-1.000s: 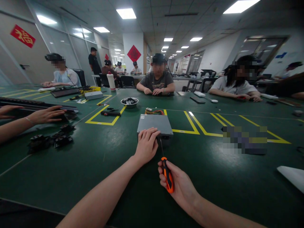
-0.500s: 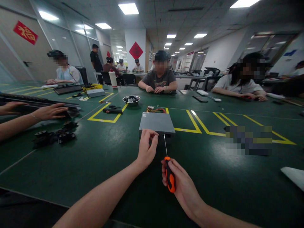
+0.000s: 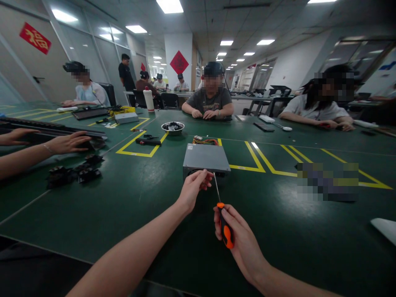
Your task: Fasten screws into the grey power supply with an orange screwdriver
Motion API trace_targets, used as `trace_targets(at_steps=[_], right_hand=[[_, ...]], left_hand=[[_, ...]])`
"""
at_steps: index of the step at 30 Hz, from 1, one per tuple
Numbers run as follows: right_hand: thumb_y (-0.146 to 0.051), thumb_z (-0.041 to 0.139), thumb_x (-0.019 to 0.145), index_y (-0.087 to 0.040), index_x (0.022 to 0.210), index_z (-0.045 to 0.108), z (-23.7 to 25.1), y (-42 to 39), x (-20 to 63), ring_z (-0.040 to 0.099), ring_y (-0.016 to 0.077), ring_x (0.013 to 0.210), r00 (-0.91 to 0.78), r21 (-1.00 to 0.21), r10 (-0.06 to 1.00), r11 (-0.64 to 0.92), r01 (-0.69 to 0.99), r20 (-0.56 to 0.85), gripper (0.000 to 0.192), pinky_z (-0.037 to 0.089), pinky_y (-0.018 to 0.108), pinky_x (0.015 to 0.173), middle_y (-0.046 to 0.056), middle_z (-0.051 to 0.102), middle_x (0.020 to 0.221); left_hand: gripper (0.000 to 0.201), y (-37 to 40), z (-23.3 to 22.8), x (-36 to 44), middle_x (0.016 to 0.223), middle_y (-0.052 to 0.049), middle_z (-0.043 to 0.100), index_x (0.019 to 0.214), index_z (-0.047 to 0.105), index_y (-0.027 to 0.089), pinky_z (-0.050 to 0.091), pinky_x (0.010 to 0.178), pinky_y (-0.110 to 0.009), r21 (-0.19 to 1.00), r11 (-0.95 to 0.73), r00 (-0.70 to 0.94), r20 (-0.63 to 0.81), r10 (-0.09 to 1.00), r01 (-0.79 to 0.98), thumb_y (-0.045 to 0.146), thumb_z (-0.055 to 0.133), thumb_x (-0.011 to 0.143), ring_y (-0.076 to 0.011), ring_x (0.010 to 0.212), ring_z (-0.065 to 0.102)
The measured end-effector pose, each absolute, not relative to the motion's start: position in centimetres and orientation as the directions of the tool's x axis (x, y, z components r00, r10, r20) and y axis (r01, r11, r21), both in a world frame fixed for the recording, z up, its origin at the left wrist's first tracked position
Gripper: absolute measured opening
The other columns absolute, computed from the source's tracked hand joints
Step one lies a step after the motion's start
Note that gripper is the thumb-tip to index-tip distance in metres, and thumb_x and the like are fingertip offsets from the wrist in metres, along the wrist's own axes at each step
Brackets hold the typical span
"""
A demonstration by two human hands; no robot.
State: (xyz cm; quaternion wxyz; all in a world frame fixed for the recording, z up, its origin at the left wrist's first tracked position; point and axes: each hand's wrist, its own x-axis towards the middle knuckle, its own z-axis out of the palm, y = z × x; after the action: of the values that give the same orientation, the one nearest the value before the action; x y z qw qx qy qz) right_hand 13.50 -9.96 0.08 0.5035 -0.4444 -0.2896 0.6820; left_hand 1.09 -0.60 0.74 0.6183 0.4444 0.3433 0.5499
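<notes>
A grey metal power supply unit [image 3: 206,156] lies on the green table, with coloured cables [image 3: 206,141] coming out behind it. In front of its near face, my left hand [image 3: 195,186] is closed, thumb and fingertips drawn together close to the screwdriver's tip. Whatever those fingertips pinch, if anything, is too small to make out. My right hand [image 3: 236,231] grips an orange and black screwdriver [image 3: 227,231] by the handle, its shaft pointing up and away toward the unit. The tip appears beside the left fingertips; whether it touches them I cannot tell.
A metal bowl [image 3: 172,128] with small dark parts stands beyond, near a black tool [image 3: 148,141]. Yellow tape [image 3: 247,168] marks areas on the table. At left, another person's hands [image 3: 69,143] rest on a long black device, near black parts [image 3: 74,171]. People sit opposite.
My left hand has shifted right, from the unit's near face to the screwdriver's tip, its fingers now drawn together. The right hand still holds the screwdriver, little moved. The view has shifted slightly.
</notes>
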Motion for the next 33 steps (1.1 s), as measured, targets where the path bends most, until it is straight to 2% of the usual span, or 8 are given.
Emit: trace_targets(at_steps=[8,12,16,22,24,27,30,33], right_hand=[[-0.036,0.059,0.073,-0.021,0.081,0.06,-0.1,-8.0,14.5,0.048,0.0111,0.061,0.025,-0.841,0.967,-0.208,-0.499,-0.254,0.017,0.039,0.025,0.055,-0.001,0.055,0.071],[-0.037,0.056,0.073,-0.02,0.079,0.059,0.3,-7.0,15.3,0.045,0.0093,0.055,0.093,-0.861,0.973,-0.14,-0.49,-0.211,0.018,0.035,0.023,0.05,-0.003,0.052,0.066],[-0.032,0.051,0.076,-0.02,0.078,0.057,1.4,-6.0,17.7,0.042,0.0087,0.054,0.207,-0.876,0.974,0.021,-0.482,-0.09,0.014,0.033,0.023,0.049,-0.002,0.05,0.064],[-0.03,0.044,0.077,-0.018,0.078,0.055,2.7,-5.6,21.3,0.037,0.0076,0.051,0.266,-0.857,0.956,0.029,-0.515,-0.127,0.016,0.031,0.022,0.045,-0.002,0.043,0.065],[-0.03,0.044,0.076,-0.018,0.077,0.054,2.9,-5.5,21.8,0.036,0.0078,0.051,0.262,-0.864,0.956,0.016,-0.503,-0.135,0.016,0.031,0.022,0.045,-0.002,0.041,0.065],[-0.03,0.044,0.076,-0.018,0.076,0.054,3.0,-5.3,22.0,0.035,0.0079,0.05,0.242,-0.86,0.959,-0.001,-0.51,-0.144,0.015,0.031,0.022,0.044,-0.002,0.04,0.064],[-0.029,0.046,0.076,-0.017,0.075,0.054,2.9,-5.2,22.0,0.035,0.0073,0.05,0.206,-0.843,0.963,-0.037,-0.537,-0.173,0.014,0.029,0.021,0.044,-0.002,0.041,0.063],[-0.03,0.049,0.075,-0.018,0.074,0.054,2.7,-5.2,22.0,0.036,0.007,0.05,0.175,-0.842,0.967,-0.062,-0.536,-0.183,0.013,0.029,0.022,0.044,-0.003,0.043,0.062]], left_hand=[[0.018,-0.5,0.8,0.8,0.065,0.001,0.057,0.076,0.057,0.016,0.034,0.05,-0.019,0.958,-0.067,0.065,0.088,0.994,-0.278,0.032,0.05,0.078,-0.0063,0.053,0.051],[0.016,-0.5,0.5,0.9,0.066,0.002,0.057,0.078,0.057,0.016,0.035,0.052,-0.019,0.968,-0.08,0.11,0.108,0.988,-0.237,0.031,0.051,0.078,-0.0067,0.054,0.051],[0.015,-0.6,0.6,0.8,0.066,0.002,0.057,0.077,0.058,0.016,0.036,0.053,-0.02,0.981,-0.093,0.149,0.119,0.982,-0.169,0.028,0.049,0.078,-0.0072,0.056,0.051],[0.016,-0.7,0.2,0.9,0.072,0.0,0.057,0.082,0.059,0.017,0.039,0.056,-0.021,0.984,-0.151,0.27,0.122,0.955,0.091,0.028,0.047,0.08,-0.0088,0.061,0.052],[0.016,-1.0,-0.1,1.1,0.075,0.0,0.057,0.084,0.06,0.018,0.04,0.058,-0.023,0.919,-0.277,0.396,0.152,0.906,0.281,0.028,0.049,0.08,-0.0098,0.063,0.051],[0.017,-1.8,-0.5,1.6,0.081,-0.001,0.054,0.086,0.06,0.019,0.042,0.062,-0.026,0.718,-0.507,0.524,0.231,0.82,0.478,0.032,0.053,0.077,-0.0124,0.069,0.051],[0.023,-2.5,-0.9,2.1,0.084,-0.003,0.052,0.086,0.058,0.019,0.043,0.069,-0.032,0.55,-0.598,0.549,0.276,0.789,0.583,0.039,0.056,0.076,-0.0179,0.08,0.051],[0.026,-2.6,-1.3,2.6,0.088,-0.004,0.051,0.085,0.057,0.018,0.043,0.075,-0.037,0.462,-0.622,0.554,0.292,0.78,0.633,0.042,0.057,0.075,-0.0209,0.086,0.049]])
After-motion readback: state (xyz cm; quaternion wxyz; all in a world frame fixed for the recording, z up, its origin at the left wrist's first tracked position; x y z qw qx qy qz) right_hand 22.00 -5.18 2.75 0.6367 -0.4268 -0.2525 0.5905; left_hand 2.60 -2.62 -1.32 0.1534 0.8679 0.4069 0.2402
